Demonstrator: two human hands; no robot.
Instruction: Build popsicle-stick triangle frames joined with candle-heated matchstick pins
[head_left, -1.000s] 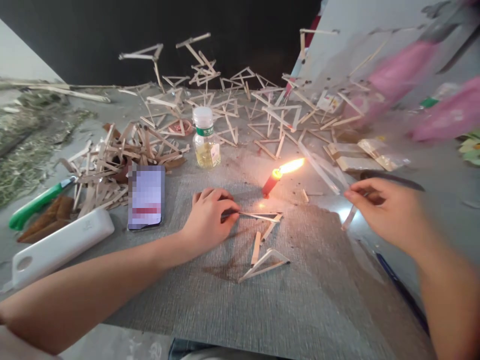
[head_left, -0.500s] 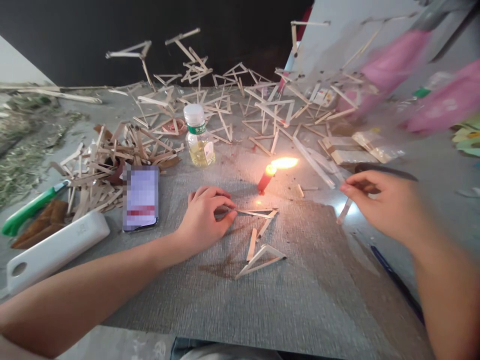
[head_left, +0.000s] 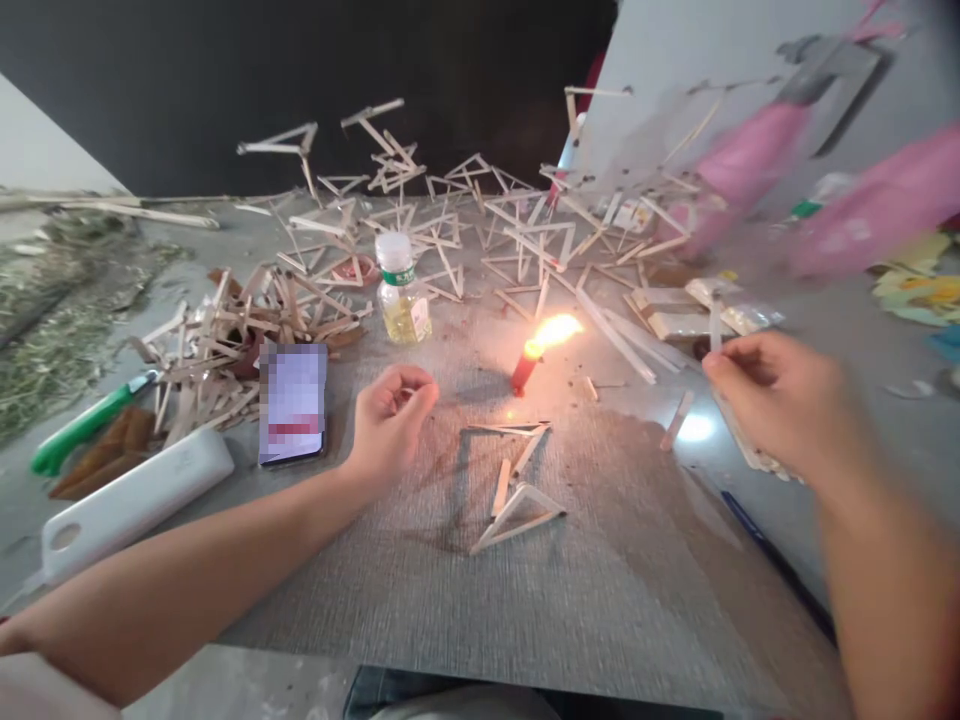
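Note:
My left hand (head_left: 394, 420) hovers left of the candle, thumb and fingertips together, with nothing showing between them. My right hand (head_left: 784, 400) pinches a thin whitish stick (head_left: 717, 318), seemingly a glue stick, its upper end pointing upward. A short pinkish stick (head_left: 677, 420) lies on the table left of that hand, beside a bright spot of light. In front of me burns a red candle (head_left: 523, 368), its flame leaning right. Below it lie joined wooden sticks (head_left: 529, 455) in an angular shape, a loose flat stick (head_left: 502, 487) and a stick triangle (head_left: 517, 518).
Many stick frames (head_left: 450, 240) spread across the back. On the left are a heap of sticks (head_left: 247, 330), a bottle (head_left: 405, 310), a phone (head_left: 294, 400), a green-handled knife (head_left: 86, 425) and a white-handled tool (head_left: 142, 500). Clear sticks (head_left: 619, 335) and a dark pen (head_left: 776, 560) lie rightward.
My left hand has let go of the joined sticks and drawn back to the left. My right hand has moved right, and the short stick now lies apart from it.

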